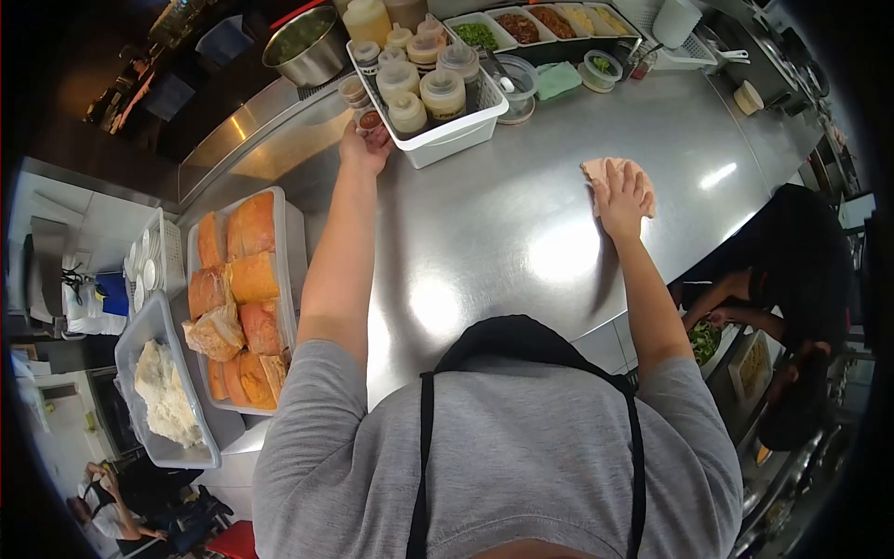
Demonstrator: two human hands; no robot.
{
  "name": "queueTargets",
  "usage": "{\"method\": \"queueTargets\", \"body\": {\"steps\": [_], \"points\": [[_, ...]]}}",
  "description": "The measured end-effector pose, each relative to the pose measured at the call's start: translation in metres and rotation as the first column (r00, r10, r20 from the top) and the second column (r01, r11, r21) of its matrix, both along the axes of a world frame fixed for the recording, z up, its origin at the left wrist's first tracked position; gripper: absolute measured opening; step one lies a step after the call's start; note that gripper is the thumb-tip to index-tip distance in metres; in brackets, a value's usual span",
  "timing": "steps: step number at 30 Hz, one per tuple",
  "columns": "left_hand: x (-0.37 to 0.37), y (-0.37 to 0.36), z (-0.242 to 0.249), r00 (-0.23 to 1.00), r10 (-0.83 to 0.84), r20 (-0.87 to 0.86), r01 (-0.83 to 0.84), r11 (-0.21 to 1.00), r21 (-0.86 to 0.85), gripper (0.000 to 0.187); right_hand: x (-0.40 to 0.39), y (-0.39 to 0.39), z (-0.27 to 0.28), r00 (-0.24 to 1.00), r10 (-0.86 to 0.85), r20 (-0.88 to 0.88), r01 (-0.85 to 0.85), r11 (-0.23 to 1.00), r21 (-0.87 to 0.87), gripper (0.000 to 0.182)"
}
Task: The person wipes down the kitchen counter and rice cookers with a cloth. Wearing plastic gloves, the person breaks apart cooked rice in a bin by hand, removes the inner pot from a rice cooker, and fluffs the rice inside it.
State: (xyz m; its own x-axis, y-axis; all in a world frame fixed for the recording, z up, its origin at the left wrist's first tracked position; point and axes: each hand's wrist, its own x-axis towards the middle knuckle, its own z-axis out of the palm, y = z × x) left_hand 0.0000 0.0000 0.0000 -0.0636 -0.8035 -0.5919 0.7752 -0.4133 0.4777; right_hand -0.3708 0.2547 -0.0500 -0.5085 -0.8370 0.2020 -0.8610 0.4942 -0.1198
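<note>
My left hand (367, 149) is at the near left corner of a white basket (453, 140) full of sauce bottles, next to a small cup of red sauce (370, 120). Its fingers are partly hidden by the basket and the cup, so its grip is unclear. On the steel counter (503, 214), my right hand (622, 191) lies flat with fingers spread on a folded pinkish cloth (596, 170).
Left are a tray of orange-brown bread pieces (253, 228) and a bin of white food (168, 391). Behind stand a metal pot (305, 48), topping trays (517, 28) and a green cloth (557, 81). A co-worker (792, 270) handles greens at right.
</note>
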Motion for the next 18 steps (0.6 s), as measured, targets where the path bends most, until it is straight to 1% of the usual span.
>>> {"method": "queueTargets", "body": {"steps": [2,3,4,5,6,7,8,9,10,12,13,14,15,16,18], "points": [[0.021,0.01,0.006,0.989,-0.031,0.143,0.033,0.999,-0.007,0.029,0.018,0.0,-0.006,1.0,0.016,0.002,-0.016,1.0,-0.014,0.059],[-0.024,0.015,-0.003,0.996,-0.066,0.052,0.069,0.995,-0.07,0.027,-0.036,-0.011,0.024,0.992,0.039,-0.117,-0.043,0.998,-0.035,0.059],[-0.011,0.038,0.002,0.99,-0.094,0.102,0.104,0.99,-0.099,0.026,-0.028,-0.009,0.02,0.995,0.021,-0.102,-0.023,1.0,-0.016,0.059],[0.006,0.069,0.025,0.985,-0.152,0.086,0.164,0.972,-0.168,0.026,-0.018,-0.011,0.014,0.996,0.009,-0.084,-0.009,1.0,-0.002,0.059],[0.024,0.108,0.055,0.969,-0.221,0.108,0.24,0.943,-0.231,0.032,-0.011,-0.009,0.006,0.996,0.009,-0.083,-0.009,1.0,-0.006,0.06],[0.045,0.146,0.081,0.953,-0.258,0.158,0.3,0.878,-0.372,0.036,-0.012,-0.007,0.001,0.996,0.05,-0.075,-0.05,0.999,-0.001,0.06],[0.065,0.18,0.106,0.934,-0.283,0.216,0.356,0.785,-0.507,0.042,-0.016,-0.009,-0.003,0.996,0.04,-0.081,-0.042,0.999,-0.023,0.06],[0.087,0.215,0.136,0.901,-0.139,0.41,0.374,0.728,-0.574,0.044,-0.019,-0.009,-0.006,0.996,0.029,-0.084,-0.032,0.999,-0.039,0.061],[0.114,0.246,0.157,0.819,0.022,0.573,0.416,0.667,-0.619,0.046,-0.02,-0.007,-0.007,0.995,0.066,-0.079,-0.069,0.997,-0.039,0.061],[0.185,0.293,0.172,0.733,0.355,0.581,0.279,0.622,-0.732,0.044,-0.023,-0.008,-0.006,0.991,0.058,-0.124,-0.061,0.998,-0.026,0.06],[0.216,0.315,0.175,0.691,0.495,0.527,0.095,0.66,-0.745,0.045,-0.025,-0.009,-0.007,0.989,0.085,-0.121,-0.09,0.995,-0.035,0.06],[0.243,0.335,0.177,0.618,0.623,0.48,-0.091,0.663,-0.743,0.047,-0.025,-0.009,-0.011,0.988,0.068,-0.141,-0.073,0.997,-0.031,0.059],[0.269,0.35,0.17,0.497,0.71,0.499,-0.223,0.661,-0.717,0.047,-0.028,-0.011,-0.016,0.985,0.048,-0.163,-0.054,0.998,-0.03,0.059],[0.29,0.364,0.154,0.367,0.77,0.523,-0.351,0.635,-0.689,0.048,-0.031,-0.011,-0.021,0.982,0.054,-0.181,-0.068,0.995,-0.071,0.057],[0.319,0.386,0.107,0.246,0.811,0.53,-0.569,0.564,-0.598,0.048,-0.033,-0.01,-0.019,0.982,0.065,-0.175,-0.078,0.994,-0.071,0.057]]}}
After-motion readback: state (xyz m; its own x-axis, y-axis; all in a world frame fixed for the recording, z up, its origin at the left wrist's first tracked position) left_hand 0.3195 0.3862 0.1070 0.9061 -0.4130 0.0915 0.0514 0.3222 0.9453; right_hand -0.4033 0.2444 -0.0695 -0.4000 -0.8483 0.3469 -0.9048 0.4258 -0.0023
